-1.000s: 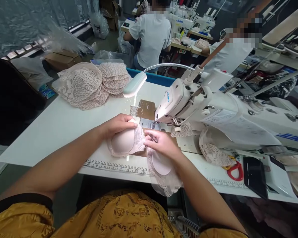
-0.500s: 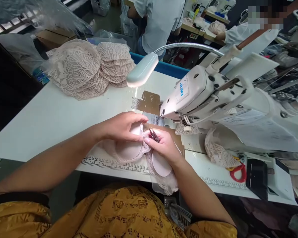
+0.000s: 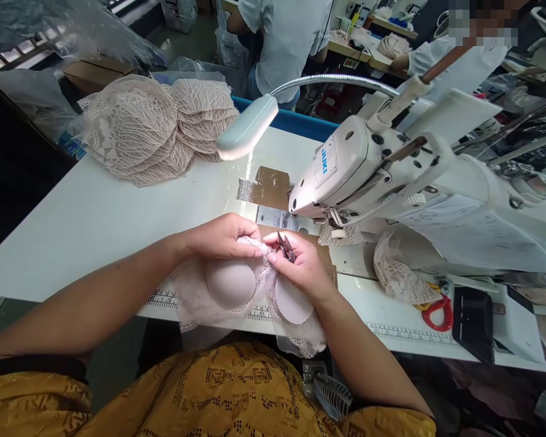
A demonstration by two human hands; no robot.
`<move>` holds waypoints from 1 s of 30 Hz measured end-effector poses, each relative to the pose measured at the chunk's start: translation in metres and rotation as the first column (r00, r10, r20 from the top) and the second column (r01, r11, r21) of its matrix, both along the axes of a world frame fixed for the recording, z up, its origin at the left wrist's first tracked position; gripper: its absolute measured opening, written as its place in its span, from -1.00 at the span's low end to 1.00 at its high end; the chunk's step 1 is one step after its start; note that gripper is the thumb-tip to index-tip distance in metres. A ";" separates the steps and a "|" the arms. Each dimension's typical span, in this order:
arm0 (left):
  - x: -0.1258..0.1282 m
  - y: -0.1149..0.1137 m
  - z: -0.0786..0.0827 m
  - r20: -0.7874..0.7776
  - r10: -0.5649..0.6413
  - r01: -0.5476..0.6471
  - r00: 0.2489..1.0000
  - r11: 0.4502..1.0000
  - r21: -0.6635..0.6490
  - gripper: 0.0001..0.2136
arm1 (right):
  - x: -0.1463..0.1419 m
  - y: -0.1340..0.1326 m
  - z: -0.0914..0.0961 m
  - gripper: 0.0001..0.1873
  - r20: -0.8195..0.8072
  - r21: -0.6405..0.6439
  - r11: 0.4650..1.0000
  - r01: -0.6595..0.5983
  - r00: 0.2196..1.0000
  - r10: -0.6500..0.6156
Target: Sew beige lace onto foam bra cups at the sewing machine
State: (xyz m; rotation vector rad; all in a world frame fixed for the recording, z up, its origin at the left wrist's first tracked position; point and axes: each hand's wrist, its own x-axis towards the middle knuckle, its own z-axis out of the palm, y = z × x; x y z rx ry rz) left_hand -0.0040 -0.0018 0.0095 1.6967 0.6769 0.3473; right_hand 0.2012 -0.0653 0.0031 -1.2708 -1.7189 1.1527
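At the left-centre of the frame, the left hand (image 3: 225,237) has shifted its hold: half a second ago its thumb and fingers stood spread around the left bra cup (image 3: 231,284); now they pinch together on its upper lace border. That cup has swung down, its smooth dome facing the camera and its lace reaching past the front edge of the bench (image 3: 95,212). Just right of it, at the centre, the right hand (image 3: 298,261) stays in much the same place, thumb and forefinger closed on lace, with metal thread snips (image 3: 286,246) lodged in the grip. The right bra cup (image 3: 293,301) hangs below that hand, its lace also over the edge. I judge that the change brings the lace borders together at one spot, within reach of both hands.

Left to right, the left cup covers part of the printed ruler scale (image 3: 164,297). The fingertips hide where the two cups meet, so I cannot tell whether they are joined. The snips' handles are lost inside the right palm. The sewing machine (image 3: 332,164) screens its own needle, and its far end is cut off at the right edge.
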 end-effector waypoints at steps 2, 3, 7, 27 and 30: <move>0.000 0.000 0.001 0.013 0.014 -0.013 1.000 0.997 -0.072 -0.76 | 0.003 0.000 -0.002 -0.67 -0.049 -0.014 1.000 0.015 0.999 -0.015; 0.000 0.000 0.002 0.015 0.016 -0.014 1.000 0.995 -0.097 -0.77 | 0.005 0.000 -0.004 -0.63 -0.087 -0.034 0.999 0.010 0.996 -0.013; -0.001 0.000 0.003 0.019 0.010 -0.007 1.000 0.988 -0.151 -0.79 | 0.014 0.002 -0.007 -0.59 -0.134 -0.101 0.994 -0.035 0.991 0.021; 0.005 -0.003 -0.002 0.009 0.055 -0.053 0.998 0.990 -0.130 -0.79 | 0.003 0.003 0.001 -0.86 0.082 0.060 0.997 -0.040 0.996 0.035; 0.005 -0.002 -0.003 0.004 0.056 -0.055 0.998 0.991 -0.122 -0.80 | 0.002 0.002 0.000 -0.88 0.092 0.066 0.998 -0.016 0.996 0.010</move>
